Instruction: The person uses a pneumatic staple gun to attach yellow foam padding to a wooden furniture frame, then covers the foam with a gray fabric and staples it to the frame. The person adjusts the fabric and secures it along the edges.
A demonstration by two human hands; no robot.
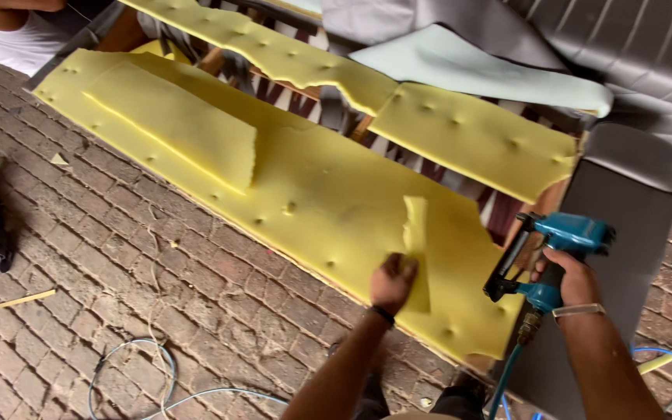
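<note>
Small yellow foam strip [416,249] lies upright on the big yellow foam sheet [313,194], near that sheet's lower right end. Left hand [393,281] presses flat on the strip's lower part, fingers closed together, fingertips hidden against the foam. Right hand [573,280] wraps fingers tight round the grip of a teal pneumatic stapler [550,257]; its black nose sits at the sheet's right edge, contact point hard to make out. Blue air hose [505,381] drops from the stapler base, cut off at frame bottom.

Sheet covers a wooden frame, mostly hidden. A second raised foam slab [173,120] lies at the upper left. Torn foam panels [476,136] behind show striped webbing between them. Grey upholstery [624,47] upper right, partly cropped. Brick floor [118,257] below carries a loose blue cable [157,373]. Another person's white-shirted torso [9,35] is clipped at the top left corner.
</note>
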